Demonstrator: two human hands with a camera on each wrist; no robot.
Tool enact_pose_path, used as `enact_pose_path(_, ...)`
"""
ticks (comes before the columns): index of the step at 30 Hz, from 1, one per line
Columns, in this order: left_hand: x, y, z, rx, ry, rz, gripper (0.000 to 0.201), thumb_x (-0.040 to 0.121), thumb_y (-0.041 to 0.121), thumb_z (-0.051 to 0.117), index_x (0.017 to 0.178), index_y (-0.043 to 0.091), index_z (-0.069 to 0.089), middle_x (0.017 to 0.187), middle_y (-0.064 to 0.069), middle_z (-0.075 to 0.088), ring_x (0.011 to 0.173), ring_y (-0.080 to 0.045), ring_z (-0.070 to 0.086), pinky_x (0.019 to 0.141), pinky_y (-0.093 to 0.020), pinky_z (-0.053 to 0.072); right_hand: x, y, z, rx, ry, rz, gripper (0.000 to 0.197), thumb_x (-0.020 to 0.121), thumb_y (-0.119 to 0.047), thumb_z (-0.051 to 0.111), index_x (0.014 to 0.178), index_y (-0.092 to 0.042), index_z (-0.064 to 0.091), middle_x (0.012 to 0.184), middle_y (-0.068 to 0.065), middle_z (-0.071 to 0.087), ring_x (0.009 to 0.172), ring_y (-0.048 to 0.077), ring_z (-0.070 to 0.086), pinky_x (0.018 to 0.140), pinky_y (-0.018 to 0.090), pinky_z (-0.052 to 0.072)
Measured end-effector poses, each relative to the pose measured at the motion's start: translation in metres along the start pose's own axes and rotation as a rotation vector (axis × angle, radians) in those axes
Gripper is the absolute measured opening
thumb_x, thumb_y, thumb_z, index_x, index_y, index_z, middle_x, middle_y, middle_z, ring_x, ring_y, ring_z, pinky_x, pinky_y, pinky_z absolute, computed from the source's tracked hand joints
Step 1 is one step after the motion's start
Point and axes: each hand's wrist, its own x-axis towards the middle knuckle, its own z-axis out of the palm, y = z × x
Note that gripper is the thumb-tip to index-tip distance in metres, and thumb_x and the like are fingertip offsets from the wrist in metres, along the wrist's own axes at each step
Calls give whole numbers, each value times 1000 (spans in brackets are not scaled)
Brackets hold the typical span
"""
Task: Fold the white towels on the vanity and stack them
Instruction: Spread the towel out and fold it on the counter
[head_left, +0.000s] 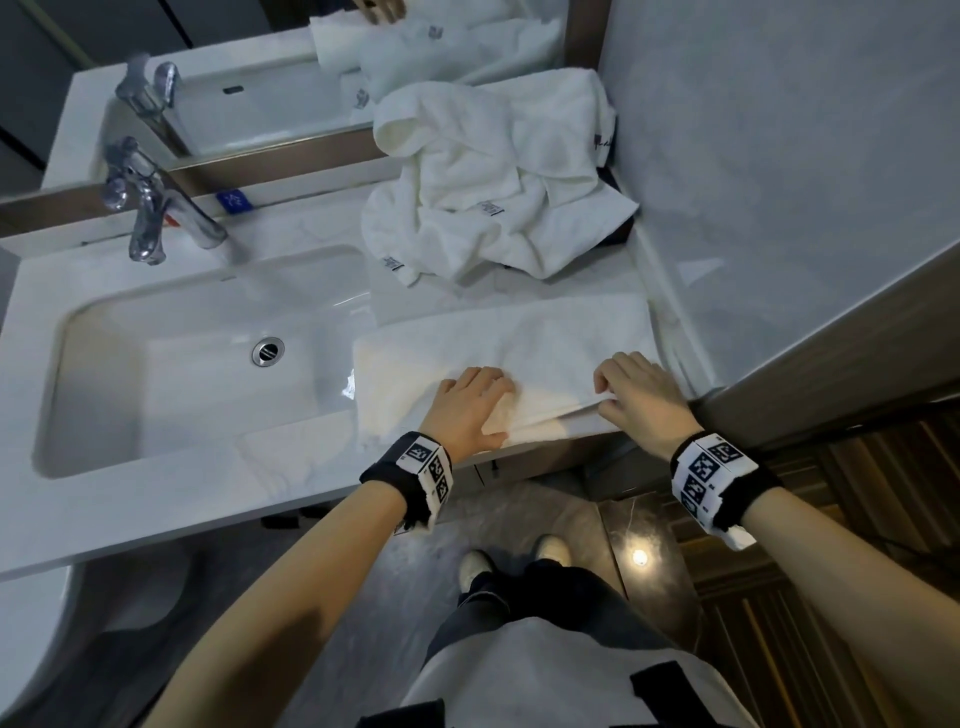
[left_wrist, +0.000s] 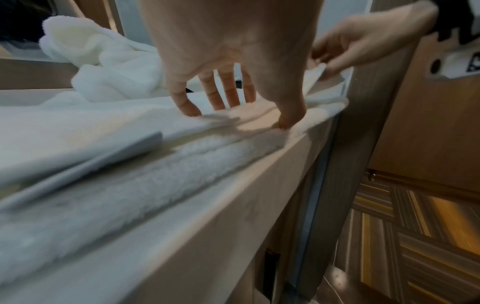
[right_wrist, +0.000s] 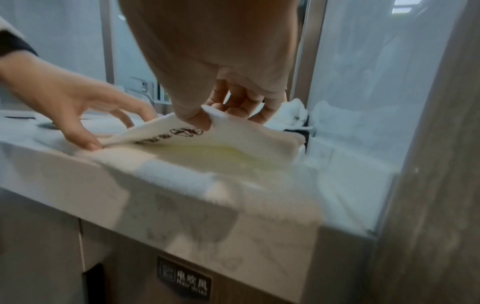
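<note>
A white towel (head_left: 519, 343) lies flat on the vanity top (head_left: 291, 457), right of the sink, with its near side at the counter's front edge. My left hand (head_left: 478, 400) rests spread on it, thumb tucked at the top layer's near edge and fingers on top (left_wrist: 226, 98). At the towel's right end my right hand (head_left: 623, 395) pinches the same layer's edge (right_wrist: 207, 115) and lifts it a little; printed black lettering shows underneath. A crumpled pile of white towels (head_left: 498, 197) sits behind, against the mirror.
The sink basin (head_left: 104, 364) and chrome faucet (head_left: 150, 208) lie to the left. A grey wall (head_left: 779, 208) closes the counter's right end. Below the counter front is a panel with a hair dryer label (right_wrist: 184, 279). A toilet (head_left: 41, 649) stands at the lower left.
</note>
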Motion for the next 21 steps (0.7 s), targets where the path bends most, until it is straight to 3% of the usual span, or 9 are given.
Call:
enact_pose_path(4,-5,2,7,33,52,36,39,80,25,65,115,15,49,131,0,46,120,-21,42,92,-33,33,-13,1,-3,-1,49,-66,18,69,-5,64,85,-8,57,86,8,57,82,28,51,67,33,36)
enact_pose_path(9,-5,2,8,-12,53,17,24,84,18,61,105,13,50,109,-2,54,103,-22,47,81,-30,35,-29,4,21,-62,-128,59,16,76,-14,64,86,-11,52,101,7,51,99,27,47,80,34,38)
enact_pose_path(13,-3,-7,2,-40,10,36,33,82,30,64,109,15,51,114,-1,52,106,-20,45,84,-32,37,-38,8,27,-23,-93,112,38,75,-25,71,108,-17,54,115,3,49,110,24,46,93,34,36)
enact_pose_path(17,-5,-16,2,-54,30,-41,43,82,35,64,118,17,50,123,-2,47,114,-22,42,89,-34,39,-29,18,20,51,-63,120,46,77,-3,63,121,-11,53,128,10,46,118,29,44,96,34,36)
enact_pose_path(21,4,-10,-1,-44,78,-164,53,84,34,63,130,15,43,134,-8,40,121,-25,38,92,-40,42,8,25,7,73,-69,191,50,75,14,51,118,-10,51,134,9,39,114,28,46,84,30,33)
